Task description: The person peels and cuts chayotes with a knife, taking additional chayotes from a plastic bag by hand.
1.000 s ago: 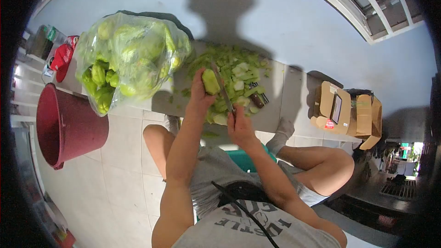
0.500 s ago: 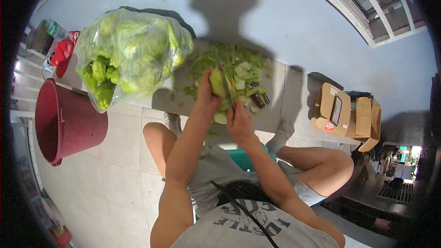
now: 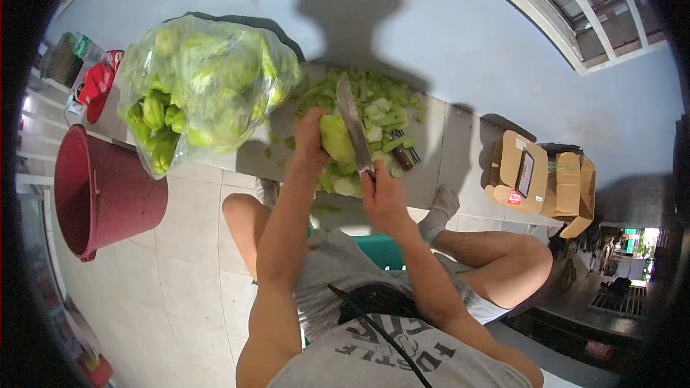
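My left hand (image 3: pixel 309 140) grips a pale green peeled fruit (image 3: pixel 335 139) in front of me. In my right hand (image 3: pixel 381 197) is a knife (image 3: pixel 353 122) whose blade lies along the right side of the fruit, tip pointing away from me. Beneath both hands a heap of green peelings and cut pieces (image 3: pixel 374 118) is spread over the floor by the wall. A big clear plastic bag of whole green fruits (image 3: pixel 205 86) stands just left of my left hand.
A dark red bucket (image 3: pixel 100 194) stands at the left on the tiled floor. A red cloth (image 3: pixel 97 82) and small items lie beyond it. An open cardboard box (image 3: pixel 543 176) sits at the right by the wall. My bent knees flank a teal stool (image 3: pixel 381 248).
The knife blade has swung from across the fruit to lie flatter along its right side, and my right hand has shifted slightly toward me. The left hand has turned the fruit a little.
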Demonstrator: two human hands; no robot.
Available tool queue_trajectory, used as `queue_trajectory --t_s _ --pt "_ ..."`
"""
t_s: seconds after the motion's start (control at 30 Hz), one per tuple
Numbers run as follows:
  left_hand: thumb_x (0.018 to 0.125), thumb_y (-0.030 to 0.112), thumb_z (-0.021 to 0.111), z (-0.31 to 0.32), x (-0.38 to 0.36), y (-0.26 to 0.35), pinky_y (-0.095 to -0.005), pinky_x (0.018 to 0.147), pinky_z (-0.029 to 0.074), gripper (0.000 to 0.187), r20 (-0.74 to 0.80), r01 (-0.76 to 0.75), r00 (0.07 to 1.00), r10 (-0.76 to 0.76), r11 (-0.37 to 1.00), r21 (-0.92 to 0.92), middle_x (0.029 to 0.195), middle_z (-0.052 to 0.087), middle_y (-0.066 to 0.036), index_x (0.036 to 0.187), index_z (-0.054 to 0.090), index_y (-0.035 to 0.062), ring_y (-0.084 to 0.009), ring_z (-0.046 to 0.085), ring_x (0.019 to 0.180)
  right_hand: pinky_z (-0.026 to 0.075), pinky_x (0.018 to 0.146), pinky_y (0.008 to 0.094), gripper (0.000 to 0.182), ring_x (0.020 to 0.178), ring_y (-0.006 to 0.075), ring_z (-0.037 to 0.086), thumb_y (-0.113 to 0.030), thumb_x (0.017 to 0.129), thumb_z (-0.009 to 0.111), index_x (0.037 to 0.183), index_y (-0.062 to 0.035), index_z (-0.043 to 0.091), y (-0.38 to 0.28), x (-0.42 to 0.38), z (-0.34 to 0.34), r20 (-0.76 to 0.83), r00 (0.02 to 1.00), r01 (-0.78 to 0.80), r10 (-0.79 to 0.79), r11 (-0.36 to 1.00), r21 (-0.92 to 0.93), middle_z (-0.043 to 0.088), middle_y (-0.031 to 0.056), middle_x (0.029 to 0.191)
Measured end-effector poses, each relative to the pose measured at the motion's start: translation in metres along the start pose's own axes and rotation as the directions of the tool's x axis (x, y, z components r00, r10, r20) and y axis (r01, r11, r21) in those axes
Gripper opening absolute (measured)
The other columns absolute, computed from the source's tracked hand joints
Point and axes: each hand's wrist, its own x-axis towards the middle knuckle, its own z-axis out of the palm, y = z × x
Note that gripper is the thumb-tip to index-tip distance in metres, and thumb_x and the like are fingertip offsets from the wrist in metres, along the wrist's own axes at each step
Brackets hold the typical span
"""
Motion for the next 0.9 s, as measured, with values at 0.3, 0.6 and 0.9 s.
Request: queue_trajectory --t_s 0.3,0.6,0.9 --pt "0.088 0.018 0.052 0.016 -0.015 -0.014 -0.0388 0.058 0.052 0.012 0.048 0.031 0.998 -0.027 0.996 -0.082 0.074 0.058 -0.006 0.085 0.055 0.0067 -0.0204 0.060 0.064 0.042 0.059 0.0563 0.019 0.068 0.0501 0.057 -0.015 0.093 0.049 0.101 0.0025 0.044 0.009 0.002 0.013 -0.049 0.998 0.025 -0.026 1.000 -0.012 0.058 0.0280 0.071" --pt "0.091 0.022 0.050 0.019 -0.038 -0.033 -0.0397 0.072 0.053 0.018 0.159 -0.216 0.965 0.208 0.976 0.034 0.088 0.061 -0.007 0.095 0.055 0.0055 -0.0208 0.062 0.080 0.044 0.064 0.0566 0.029 0.075 0.0513 0.058 -0.015 0.093 0.047 0.112 0.0058 0.043 0.032 0.003 0.024 -0.028 1.000 0.011 -0.013 0.999 -0.050 0.060 0.0304 0.079" --pt "0.088 0.028 0.064 -0.016 -0.006 -0.031 -0.0351 0.080 0.053 0.035 0.365 -0.116 0.925 0.106 0.993 0.006 0.102 0.065 -0.009 0.108 0.060 -0.0004 -0.0203 0.065 0.091 0.046 0.057 0.0417 0.027 0.062 0.0333 0.059 -0.021 0.095 0.048 0.108 0.0028 0.051 0.032 0.021 -0.025 0.170 0.979 -0.128 0.109 0.985 0.111 0.061 0.0180 0.072"
